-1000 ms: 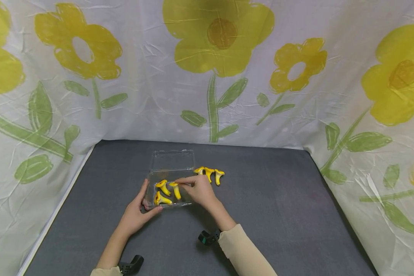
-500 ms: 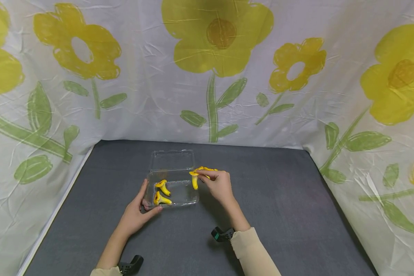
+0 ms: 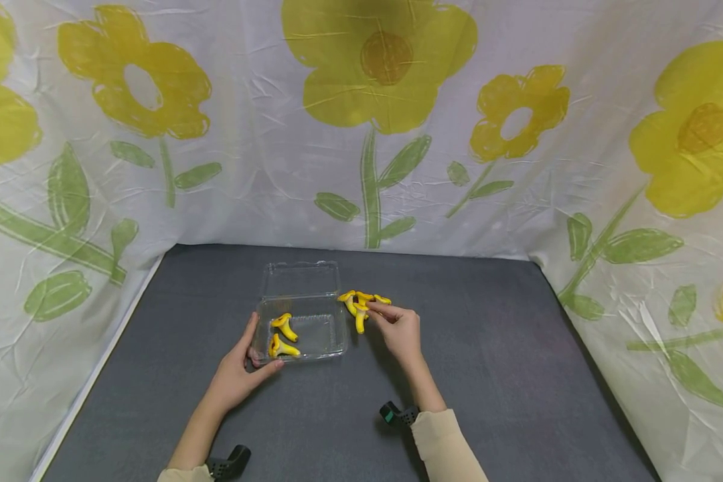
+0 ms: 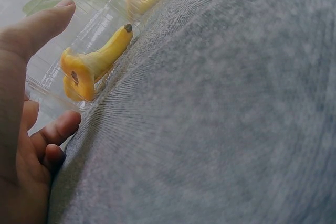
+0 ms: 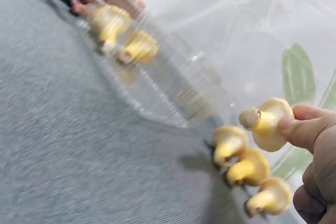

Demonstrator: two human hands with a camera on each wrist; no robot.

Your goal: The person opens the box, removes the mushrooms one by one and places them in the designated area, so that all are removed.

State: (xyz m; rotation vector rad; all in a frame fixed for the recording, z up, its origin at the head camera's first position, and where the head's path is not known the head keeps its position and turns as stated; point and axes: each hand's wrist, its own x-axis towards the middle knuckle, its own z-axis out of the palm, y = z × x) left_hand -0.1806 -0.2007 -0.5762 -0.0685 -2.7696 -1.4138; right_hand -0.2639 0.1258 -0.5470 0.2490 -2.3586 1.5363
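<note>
Grey mat (image 3: 488, 375); right hand (image 3: 401, 330) fingers pinching yellow mushroom (image 3: 360, 317), stem downward.

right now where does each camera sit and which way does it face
Head: worn on the head, looking forward and down at the grey table, clear plastic box, both forearms and hands.
Left wrist: low by the left hand, facing the box wall and a yellow toy mushroom inside.
Right wrist: behind the right hand, whose grip pinches a mushroom above three others.
Shared: both wrist views show the box and the mushrooms inside it.
</note>
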